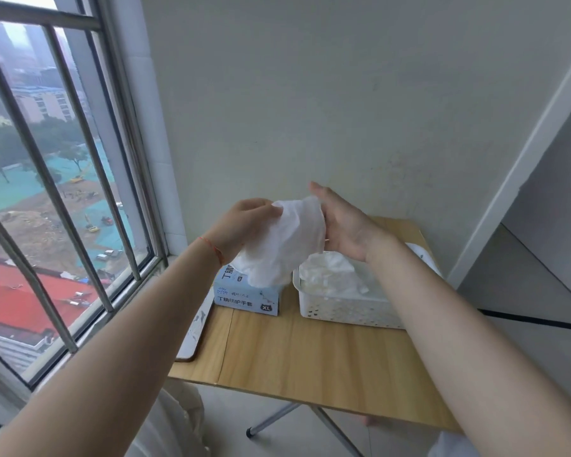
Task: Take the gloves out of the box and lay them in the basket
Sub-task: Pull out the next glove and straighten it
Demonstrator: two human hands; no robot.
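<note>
Two bare forearms reach over the wooden bench. Behind its bare front stands the white basket, gloves heaped inside; the blue box sits just left of it. Above the box, the left hand pinches a white glove with curled fingers, while the right hand, fingers straight, touches it.

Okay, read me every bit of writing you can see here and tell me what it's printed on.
"丁腈防护手套" on the front of the blue glove box.
"XL" in a dark badge at the front's lower right.
"丁腈" on the box top, partly covered by the white glove.
Small logo and print above the front line: too blurred to read.
</note>
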